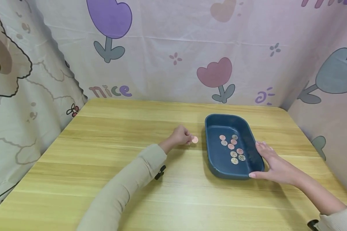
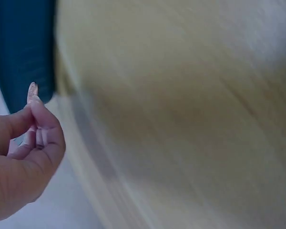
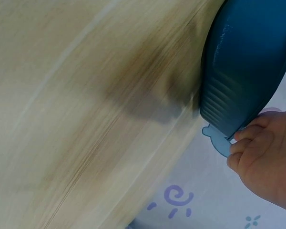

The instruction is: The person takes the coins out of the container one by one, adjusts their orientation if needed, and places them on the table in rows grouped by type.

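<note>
My left hand point(image 1: 180, 136) pinches a copper-coloured coin point(image 1: 195, 139) between thumb and fingertips, just left of a dark blue tray. In the left wrist view the coin point(image 2: 32, 91) stands up edge-on from the fingertips, overlapping the tray's wall point(image 2: 24, 52). The blue tray point(image 1: 212, 160) is deep, with rounded corners. Several coins point(image 1: 231, 146), some copper and some silvery or yellowish, lie spread on its floor. My right hand point(image 1: 273, 165) rests at the tray's near right corner, fingers along the right rim and thumb on the near edge.
The tray stands on the right half of a light wooden table point(image 1: 104, 141). A patterned curtain point(image 1: 162, 48) with tulips hangs behind the table and along both sides. Dark straps or devices point(image 1: 160, 172) show at the wrists.
</note>
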A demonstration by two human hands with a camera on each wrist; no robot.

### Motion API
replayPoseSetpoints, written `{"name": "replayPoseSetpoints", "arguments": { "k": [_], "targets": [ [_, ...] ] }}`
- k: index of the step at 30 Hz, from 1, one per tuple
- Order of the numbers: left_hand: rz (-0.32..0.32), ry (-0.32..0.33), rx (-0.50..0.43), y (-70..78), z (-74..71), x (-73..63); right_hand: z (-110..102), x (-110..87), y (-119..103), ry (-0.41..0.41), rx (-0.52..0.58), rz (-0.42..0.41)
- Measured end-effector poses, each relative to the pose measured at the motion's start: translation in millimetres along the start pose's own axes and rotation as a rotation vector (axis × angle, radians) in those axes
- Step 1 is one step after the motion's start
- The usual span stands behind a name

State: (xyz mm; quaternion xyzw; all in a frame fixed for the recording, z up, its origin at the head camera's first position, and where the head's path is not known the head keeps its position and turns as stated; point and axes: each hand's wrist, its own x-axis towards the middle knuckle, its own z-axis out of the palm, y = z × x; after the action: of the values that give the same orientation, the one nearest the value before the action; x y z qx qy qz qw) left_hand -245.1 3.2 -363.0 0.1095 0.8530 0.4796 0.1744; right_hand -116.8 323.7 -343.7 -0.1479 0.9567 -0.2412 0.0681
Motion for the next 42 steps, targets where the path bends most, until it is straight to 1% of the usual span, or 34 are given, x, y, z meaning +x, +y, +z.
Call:
{"name": "replayPoseSetpoints", "arguments": {
  "k": [3,8,14,17,20,24,25,27,29,31,33,34,36,39,42],
  "targets": [
    [-0.071,-0.002,0.064,-4.3,3.6,4.9,0.0,-0.2,0.6,-0.003,-0.002,-0.002],
    [-0.132,0.017,0.151,-6.5,8.8,13.7,-0.2,-0.2,0.6,-0.004,0.0,-0.002],
    [-0.205,0.039,0.254,-1.9,13.7,20.9,-1.3,0.0,0.5,-0.008,0.0,0.007],
    [-0.212,0.062,0.335,0.8,15.4,21.2,-1.6,-0.2,0.4,-0.01,0.003,0.009],
    [-0.2,0.088,0.426,2.8,16.2,20.1,-1.7,-0.3,0.2,-0.009,0.008,0.007],
    [-0.185,0.099,0.487,3.8,15.3,18.3,-1.6,-0.5,-0.2,-0.011,0.022,0.009],
    [-0.178,0.106,0.489,3.6,14.5,17.8,-1.5,-0.5,-0.3,-0.013,0.026,0.01],
    [-0.165,0.112,0.45,2.9,12.6,17.0,-1.3,-0.4,-0.4,-0.014,0.03,0.012],
    [-0.121,0.139,0.372,2.2,10.3,15.5,-1.0,-0.5,-0.6,-0.015,0.031,0.013],
    [-0.048,0.176,0.281,2.5,8.2,13.4,-0.6,-0.5,-0.8,-0.014,0.032,0.014],
    [0.039,0.203,0.202,4.3,7.0,10.9,-0.3,-0.5,-1.1,-0.012,0.032,0.014],
    [0.081,0.216,0.174,6.2,6.9,9.4,-0.2,-0.4,-1.4,-0.012,0.033,0.013],
    [0.14,0.23,0.128,11.2,7.8,7.0,0.0,-0.2,-1.9,-0.011,0.031,0.011],
    [0.182,0.227,0.055,22.0,11.8,4.0,-0.1,0.0,-2.1,-0.011,0.025,0.006],
    [0.206,0.222,-0.014,33.7,18.6,1.6,-0.6,-0.3,-1.6,-0.013,0.027,0.005]
  ]
}}
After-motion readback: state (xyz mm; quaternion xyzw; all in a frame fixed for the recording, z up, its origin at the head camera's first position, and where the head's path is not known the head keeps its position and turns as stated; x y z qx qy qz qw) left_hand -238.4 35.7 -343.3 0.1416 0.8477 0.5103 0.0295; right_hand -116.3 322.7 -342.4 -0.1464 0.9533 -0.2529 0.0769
